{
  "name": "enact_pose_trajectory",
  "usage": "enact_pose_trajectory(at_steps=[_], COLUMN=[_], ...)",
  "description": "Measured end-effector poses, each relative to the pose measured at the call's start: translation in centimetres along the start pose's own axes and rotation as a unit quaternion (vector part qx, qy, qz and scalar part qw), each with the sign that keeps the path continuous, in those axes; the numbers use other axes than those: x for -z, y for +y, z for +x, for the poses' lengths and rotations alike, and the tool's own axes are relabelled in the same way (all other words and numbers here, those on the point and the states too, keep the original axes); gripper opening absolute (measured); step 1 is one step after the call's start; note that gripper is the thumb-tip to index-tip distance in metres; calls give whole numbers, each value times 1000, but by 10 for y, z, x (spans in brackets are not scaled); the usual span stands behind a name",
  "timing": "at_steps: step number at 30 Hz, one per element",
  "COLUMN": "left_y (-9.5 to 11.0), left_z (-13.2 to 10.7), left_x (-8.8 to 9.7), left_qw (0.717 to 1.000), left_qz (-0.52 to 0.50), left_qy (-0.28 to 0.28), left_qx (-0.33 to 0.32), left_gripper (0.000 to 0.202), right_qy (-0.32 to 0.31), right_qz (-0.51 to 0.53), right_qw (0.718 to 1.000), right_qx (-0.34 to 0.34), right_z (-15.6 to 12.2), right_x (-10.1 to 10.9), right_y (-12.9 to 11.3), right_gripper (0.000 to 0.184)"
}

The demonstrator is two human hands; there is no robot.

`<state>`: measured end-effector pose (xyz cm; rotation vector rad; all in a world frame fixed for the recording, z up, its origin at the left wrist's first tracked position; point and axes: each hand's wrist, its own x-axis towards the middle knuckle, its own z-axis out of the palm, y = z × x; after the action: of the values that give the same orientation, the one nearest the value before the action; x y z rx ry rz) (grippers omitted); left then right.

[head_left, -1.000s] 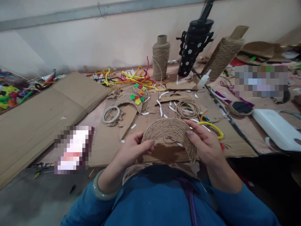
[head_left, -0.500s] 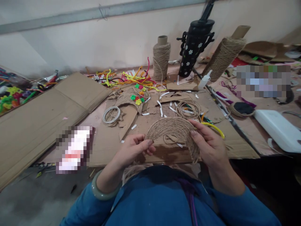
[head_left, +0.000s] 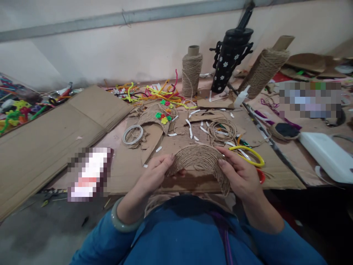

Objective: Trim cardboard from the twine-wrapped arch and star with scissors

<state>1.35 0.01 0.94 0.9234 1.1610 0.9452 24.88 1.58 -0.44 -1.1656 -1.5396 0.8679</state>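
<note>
Between my hands is a curved, arch-shaped piece covered in rows of jute twine, held above the front edge of the cardboard sheet. My left hand pinches its left end, thumb on top and fingers mostly underneath. At its right side my right hand grips it between thumb and fingers. Beyond it lies a similar twine-covered piece decorated with small bright flowers. A loose coil of twine rests behind my right hand, near yellow-handled scissors or a yellow loop.
A tape roll lies left of centre. Two twine spools and a black flowered vase stand at the back, near a glue bottle. Colourful pipe cleaners lie along the wall. A white box-like device sits right.
My left hand has shifted its hold further up the left end of the twine piece, which has moved slightly left and down. More of the yellow loop and a red part show beside my right hand.
</note>
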Motion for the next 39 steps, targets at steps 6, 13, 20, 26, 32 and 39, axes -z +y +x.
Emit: enact_pose_trajectory(at_steps=[6,13,20,26,32,39], left_y=[-1,4,-1,2,-3,-2], left_z=[-2,-9,-8,-15,-16,-18], left_x=[-2,5,11,15,21,19], left_qw=[999,1000,999,998,996,998], left_qz=[-23,18,18,67,82,65], left_qy=[-23,6,34,1,4,10], left_qx=[1,5,-30,20,-22,17], left_gripper=[48,43,42,41,44,44], right_qy=[-9,-23,-43,-21,-8,-4], right_qz=[-1,64,44,69,73,80], right_qw=[1000,997,997,995,994,993], right_qx=[16,-42,-56,-75,-80,-91], right_z=[1,1,9,12,12,14], right_x=[-2,2,8,5,1,4], right_y=[0,4,-3,-3,0,6], right_gripper=[31,38,36,33,32,35])
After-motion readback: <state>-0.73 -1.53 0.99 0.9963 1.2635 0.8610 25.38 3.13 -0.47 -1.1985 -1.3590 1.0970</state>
